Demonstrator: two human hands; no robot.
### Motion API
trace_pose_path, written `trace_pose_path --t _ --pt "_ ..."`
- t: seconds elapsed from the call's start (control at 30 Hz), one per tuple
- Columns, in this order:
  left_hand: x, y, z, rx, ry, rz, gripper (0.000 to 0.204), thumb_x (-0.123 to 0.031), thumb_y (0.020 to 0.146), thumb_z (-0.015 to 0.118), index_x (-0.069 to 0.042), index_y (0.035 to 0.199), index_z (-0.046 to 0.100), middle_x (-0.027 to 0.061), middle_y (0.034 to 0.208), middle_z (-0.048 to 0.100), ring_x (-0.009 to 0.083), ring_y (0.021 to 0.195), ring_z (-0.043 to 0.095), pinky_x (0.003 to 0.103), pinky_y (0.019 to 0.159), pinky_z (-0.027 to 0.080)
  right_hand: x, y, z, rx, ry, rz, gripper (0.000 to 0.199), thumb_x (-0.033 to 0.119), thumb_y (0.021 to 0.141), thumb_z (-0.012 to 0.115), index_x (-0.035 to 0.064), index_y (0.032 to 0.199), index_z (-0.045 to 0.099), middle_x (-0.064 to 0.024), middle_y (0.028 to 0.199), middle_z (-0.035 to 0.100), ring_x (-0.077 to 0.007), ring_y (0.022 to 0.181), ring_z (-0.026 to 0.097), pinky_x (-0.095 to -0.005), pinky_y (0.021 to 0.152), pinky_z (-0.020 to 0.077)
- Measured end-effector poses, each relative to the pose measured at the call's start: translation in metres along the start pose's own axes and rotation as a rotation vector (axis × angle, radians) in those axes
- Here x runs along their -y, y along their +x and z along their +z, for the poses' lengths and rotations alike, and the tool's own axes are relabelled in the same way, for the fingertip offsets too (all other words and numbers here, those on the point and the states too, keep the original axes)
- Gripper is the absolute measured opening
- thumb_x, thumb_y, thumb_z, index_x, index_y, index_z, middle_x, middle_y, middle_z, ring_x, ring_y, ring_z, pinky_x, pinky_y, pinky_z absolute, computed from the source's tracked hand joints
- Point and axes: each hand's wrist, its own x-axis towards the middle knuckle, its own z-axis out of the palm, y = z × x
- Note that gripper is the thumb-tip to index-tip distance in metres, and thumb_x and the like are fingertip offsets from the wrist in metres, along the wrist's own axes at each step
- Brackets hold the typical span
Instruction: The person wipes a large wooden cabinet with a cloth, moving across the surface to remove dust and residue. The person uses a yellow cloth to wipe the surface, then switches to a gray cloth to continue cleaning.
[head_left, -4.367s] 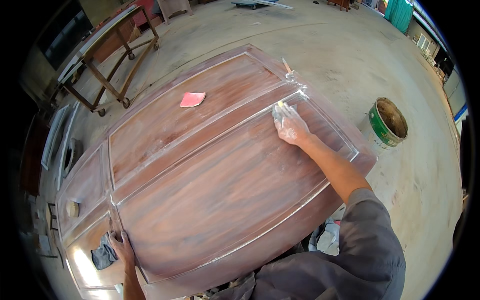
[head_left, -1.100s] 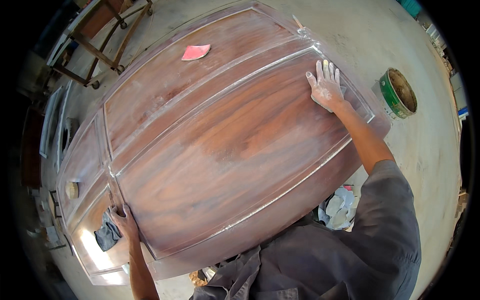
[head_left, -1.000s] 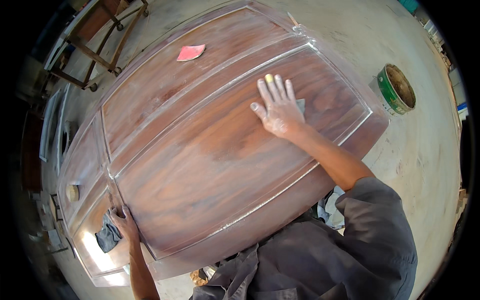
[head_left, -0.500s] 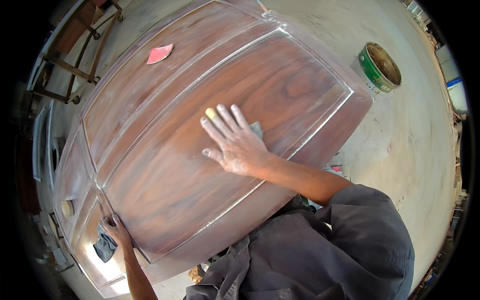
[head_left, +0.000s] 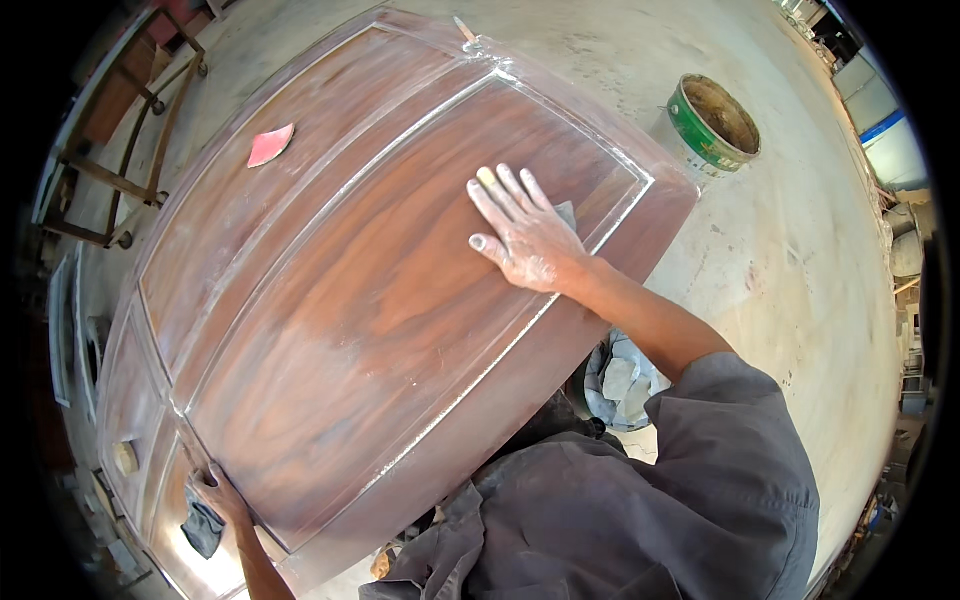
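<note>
right hand (head_left: 525, 235) flat on dusty wooden panel (head_left: 380, 290), concrete floor (head_left: 790, 270)

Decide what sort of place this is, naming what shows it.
Probably a woodworking or furniture-finishing workshop: a large wooden panel dusted white, a pink sanding sheet lying on it, and a used paint bucket on the dusty concrete floor.

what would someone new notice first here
The big brown wooden panel fills the middle, dusty pale along its grooves. The right hand lies flat on it, upper right, over a grey pad, while the left hand grips its lower left edge. A green-rimmed bucket stands on the floor, top right.
</note>
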Motion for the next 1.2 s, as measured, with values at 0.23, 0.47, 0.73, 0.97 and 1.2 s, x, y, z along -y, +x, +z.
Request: trace_pose_path --t 0.23,0.47,0.73,0.97,1.2 --pt "0.024 0.007 0.019 -0.055 0.008 0.041 0.048 -0.032 0.098 0.065 0.010 0.121 0.056 0.0213 0.111 0.056 0.0360 0.106 0.054 0.047 0.098 0.041 -0.144 -0.006 -0.015 0.048 -0.207 0.258 0.068 0.047 0.110 0.031 -0.0018 0.158 0.029 -0.0257 0.164 0.027 -0.0416 0.155 0.019 -0.0535 0.127 0.0112" --pt "0.012 -0.001 0.005 -0.044 0.006 -0.023 0.049 -0.032 0.098 0.065 0.010 0.122 0.055 0.0225 0.114 0.057 0.0373 0.109 0.054 0.046 0.100 0.041 0.063 0.016 0.006 0.061 0.113 -0.185 0.075 0.056 0.108 0.028 0.0000 0.159 0.029 -0.0230 0.164 0.031 -0.0393 0.155 0.021 -0.0528 0.127 0.0125" --pt "0.002 0.001 0.017 -0.049 -0.008 -0.015 0.054 -0.033 0.098 0.065 0.011 0.128 0.054 0.0240 0.120 0.058 0.0385 0.114 0.054 0.046 0.103 0.040 -0.082 0.056 0.016 0.029 -0.129 0.204 0.075 0.054 0.109 0.023 -0.0008 0.161 0.023 -0.0238 0.167 0.021 -0.0378 0.157 0.015 -0.0502 0.128 0.0079" --pt "0.003 -0.011 -0.002 -0.070 -0.003 -0.080 0.056 -0.033 0.098 0.066 0.011 0.130 0.053 0.0269 0.131 0.056 0.0419 0.122 0.052 0.047 0.108 0.038 -0.060 0.088 0.019 0.083 -0.048 0.012 0.069 0.048 0.110 0.025 -0.0004 0.159 0.027 -0.0220 0.167 0.024 -0.0387 0.156 0.016 -0.0507 0.128 0.0091" --pt "-0.014 -0.006 0.001 -0.061 -0.022 -0.138 0.056 -0.031 0.094 0.071 0.008 0.130 0.054 0.0283 0.139 0.053 0.0419 0.130 0.047 0.047 0.112 0.036 0.033 0.142 0.052 -0.014 -0.005 -0.124 0.072 0.049 0.108 0.034 -0.0036 0.157 0.030 -0.0266 0.162 0.031 -0.0418 0.153 0.024 -0.0531 0.126 0.0152"
